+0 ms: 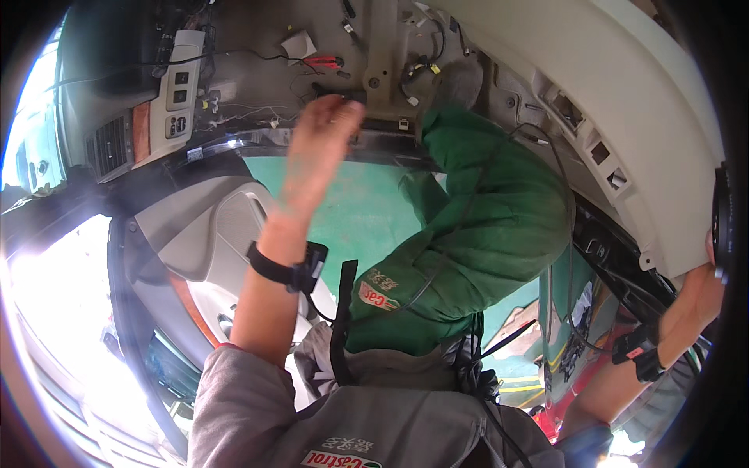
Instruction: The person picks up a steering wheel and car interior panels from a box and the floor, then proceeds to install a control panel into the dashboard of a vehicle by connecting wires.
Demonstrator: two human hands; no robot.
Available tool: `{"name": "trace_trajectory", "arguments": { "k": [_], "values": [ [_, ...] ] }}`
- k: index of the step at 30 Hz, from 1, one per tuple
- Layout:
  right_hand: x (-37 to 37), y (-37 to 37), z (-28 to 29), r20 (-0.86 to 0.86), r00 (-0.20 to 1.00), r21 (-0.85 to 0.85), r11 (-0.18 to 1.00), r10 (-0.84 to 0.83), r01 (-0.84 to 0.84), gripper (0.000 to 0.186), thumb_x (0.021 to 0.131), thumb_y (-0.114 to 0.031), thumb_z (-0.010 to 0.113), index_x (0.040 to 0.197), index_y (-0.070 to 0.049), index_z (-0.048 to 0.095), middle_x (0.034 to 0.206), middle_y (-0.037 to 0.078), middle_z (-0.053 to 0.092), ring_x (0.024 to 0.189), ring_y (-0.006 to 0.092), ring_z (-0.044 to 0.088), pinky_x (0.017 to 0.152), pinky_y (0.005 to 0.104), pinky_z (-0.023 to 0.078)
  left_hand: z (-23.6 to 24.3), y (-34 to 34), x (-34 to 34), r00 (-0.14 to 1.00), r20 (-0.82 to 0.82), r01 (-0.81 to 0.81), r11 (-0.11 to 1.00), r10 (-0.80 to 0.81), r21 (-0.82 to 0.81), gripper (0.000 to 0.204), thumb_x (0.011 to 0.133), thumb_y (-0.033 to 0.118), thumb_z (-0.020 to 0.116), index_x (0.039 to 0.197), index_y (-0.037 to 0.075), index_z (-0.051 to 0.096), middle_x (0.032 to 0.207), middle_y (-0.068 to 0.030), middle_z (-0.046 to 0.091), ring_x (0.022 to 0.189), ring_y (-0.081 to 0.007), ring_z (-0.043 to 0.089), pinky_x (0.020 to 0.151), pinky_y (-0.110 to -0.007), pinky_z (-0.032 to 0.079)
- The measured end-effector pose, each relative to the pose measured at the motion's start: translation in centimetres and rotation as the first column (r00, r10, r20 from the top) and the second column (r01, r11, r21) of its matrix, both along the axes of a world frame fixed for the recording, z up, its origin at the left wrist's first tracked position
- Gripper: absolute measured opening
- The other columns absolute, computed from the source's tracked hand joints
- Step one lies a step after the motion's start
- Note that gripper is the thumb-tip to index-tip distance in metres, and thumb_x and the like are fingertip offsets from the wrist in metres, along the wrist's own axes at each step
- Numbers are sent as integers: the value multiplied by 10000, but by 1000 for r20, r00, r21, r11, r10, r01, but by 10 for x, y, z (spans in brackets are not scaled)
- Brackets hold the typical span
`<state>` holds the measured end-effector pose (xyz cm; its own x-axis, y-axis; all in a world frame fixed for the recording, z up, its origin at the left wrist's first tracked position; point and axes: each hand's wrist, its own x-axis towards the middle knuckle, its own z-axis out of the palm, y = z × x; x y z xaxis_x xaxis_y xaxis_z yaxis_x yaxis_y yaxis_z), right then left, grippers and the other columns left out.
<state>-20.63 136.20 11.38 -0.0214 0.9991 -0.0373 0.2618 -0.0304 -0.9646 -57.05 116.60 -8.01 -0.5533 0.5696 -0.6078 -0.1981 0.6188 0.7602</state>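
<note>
My left hand [328, 129] is raised over the car's bare floor, near the door sill, its fingers loosely bent and slightly blurred. No object shows in it. Beyond its fingertips lie a red-handled tool [324, 62] and a whitish scrap [298, 45]. At the far right edge, my right hand [711, 248] is up by the end of a large beige trim panel [624, 93] with square cut-outs. A black rounded part [723, 222] is right beside that hand. Most of its fingers are hidden, so I cannot tell whether it grips anything.
Loose wires and connectors [425, 70] lie across the car floor. My green-trousered leg [491, 210] reaches over the sill. The open door [226, 234] is at the left, below a switch panel [181, 93]. A thin black cable [558, 156] hangs by the right panel.
</note>
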Motion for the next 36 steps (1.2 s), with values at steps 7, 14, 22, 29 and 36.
{"name": "trace_trajectory", "arguments": {
  "k": [7,14,22,29,36],
  "values": [
    [17,-24,-9,-27,997,-36,997,-74,73,724,559,42,577,1280,62,523,1220,186,591,1107,335,569,1051,401,409,-13,13,-100,950,-281,-131,991,136,39,755,897,379,704,1454,14,349,1355,-120,513,1171,-234,560,869,-344,473],
    [20,-45,-24,-43,987,-102,984,-154,149,679,578,28,565,1257,60,551,1161,163,632,1043,301,616,996,372,461,-2,2,-98,965,-256,48,998,-56,-39,315,991,333,570,1151,71,638,1138,-36,657,1087,-146,593,838,-304,484],
    [11,-63,-31,-141,987,-208,977,-71,41,647,592,59,553,1239,58,567,1139,157,651,1034,293,636,979,386,482,46,-171,-136,753,-657,-132,984,21,-120,232,998,269,576,996,46,642,862,2,660,779,-55,569,664,-215,421],
    [-41,-91,-23,-196,980,-242,970,-27,-22,644,573,63,557,1217,58,578,1121,156,657,1022,294,640,974,375,482,157,-237,-120,527,-825,-350,937,203,7,230,992,253,614,913,38,640,721,36,557,668,-35,479,597,-203,389],
    [-47,-97,7,-173,985,-190,981,9,-42,685,525,62,538,1208,52,586,1077,135,660,987,275,641,943,346,483,208,-260,-109,440,-845,-426,899,304,101,164,955,168,659,930,10,621,764,15,593,723,-53,509,683,-227,444]
  ]
}}
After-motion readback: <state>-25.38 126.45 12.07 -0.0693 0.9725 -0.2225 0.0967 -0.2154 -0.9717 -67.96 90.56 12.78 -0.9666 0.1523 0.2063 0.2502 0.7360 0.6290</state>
